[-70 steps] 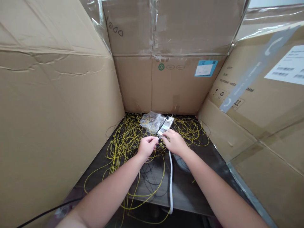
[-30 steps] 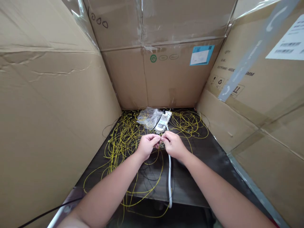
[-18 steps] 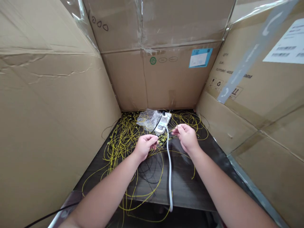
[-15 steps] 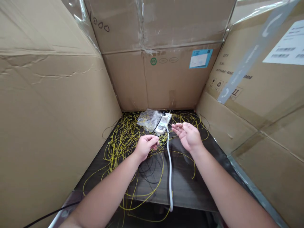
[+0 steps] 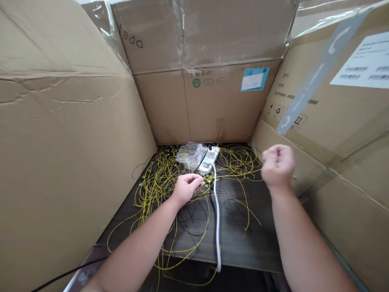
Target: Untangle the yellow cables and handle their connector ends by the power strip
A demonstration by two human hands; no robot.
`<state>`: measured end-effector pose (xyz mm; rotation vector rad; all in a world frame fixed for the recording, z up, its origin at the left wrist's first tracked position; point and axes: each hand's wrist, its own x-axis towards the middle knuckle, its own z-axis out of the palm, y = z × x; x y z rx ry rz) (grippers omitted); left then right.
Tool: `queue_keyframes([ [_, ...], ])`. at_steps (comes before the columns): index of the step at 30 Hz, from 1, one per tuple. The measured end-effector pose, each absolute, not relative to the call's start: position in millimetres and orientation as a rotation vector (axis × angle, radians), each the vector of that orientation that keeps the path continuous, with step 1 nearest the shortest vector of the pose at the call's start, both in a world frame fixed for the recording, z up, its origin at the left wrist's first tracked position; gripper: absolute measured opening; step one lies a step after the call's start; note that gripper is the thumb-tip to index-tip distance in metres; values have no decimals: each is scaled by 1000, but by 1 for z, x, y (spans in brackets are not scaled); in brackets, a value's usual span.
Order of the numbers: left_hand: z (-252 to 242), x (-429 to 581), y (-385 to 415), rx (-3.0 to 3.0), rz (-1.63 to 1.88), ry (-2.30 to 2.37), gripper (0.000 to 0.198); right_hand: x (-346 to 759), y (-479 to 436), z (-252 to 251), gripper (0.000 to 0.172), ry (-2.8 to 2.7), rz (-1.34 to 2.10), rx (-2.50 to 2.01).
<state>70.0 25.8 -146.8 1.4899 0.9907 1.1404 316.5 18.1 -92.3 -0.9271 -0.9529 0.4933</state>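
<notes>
Near the middle of the table, my left hand (image 5: pixel 187 189) is closed in a pinch just in front of a white power strip (image 5: pixel 209 159). What sits between its fingertips is too small to make out. Off to the right, my right hand (image 5: pixel 278 166) is raised and closed in a fist. Thin yellow wire (image 5: pixel 243 174) stretches from the middle to this fist and seems to be held in it. A tangle of yellow wires (image 5: pixel 158 178) with small dark and yellow ends covers the left and back of the table.
A crumpled clear plastic bag (image 5: pixel 190 156) lies left of the power strip. The strip's white cord (image 5: pixel 216 219) runs toward the front edge of the dark table (image 5: pixel 234 243). Cardboard boxes wall in the left (image 5: pixel 67 154), back (image 5: pixel 212 109) and right (image 5: pixel 349 154).
My right hand has swung right and slightly up, its fingers curling from partly spread into a fist, with yellow wire now stretched toward it. My left hand has stayed in place.
</notes>
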Motion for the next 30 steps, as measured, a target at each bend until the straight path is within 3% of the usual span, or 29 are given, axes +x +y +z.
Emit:
queue_keyframes([
  [5,-150,71,25,1551,1131,957,20,255,5,-114,22,-1880,418,-1075],
  [7,-150,71,24,1573,1143,942,19,238,2,-123,18,-2195,303,-1145],
  [10,-149,71,23,1594,1133,951,20,231,2,-132,19,-2284,228,-1266],
  [15,-147,69,26,1567,1160,992,21,249,9,-126,29,-1997,412,-1241],
  [23,-150,67,30,1522,1192,1063,23,274,19,-110,21,-1049,807,-857],
  [30,-150,67,31,1529,1191,1084,22,296,22,-94,20,-770,809,-619],
])
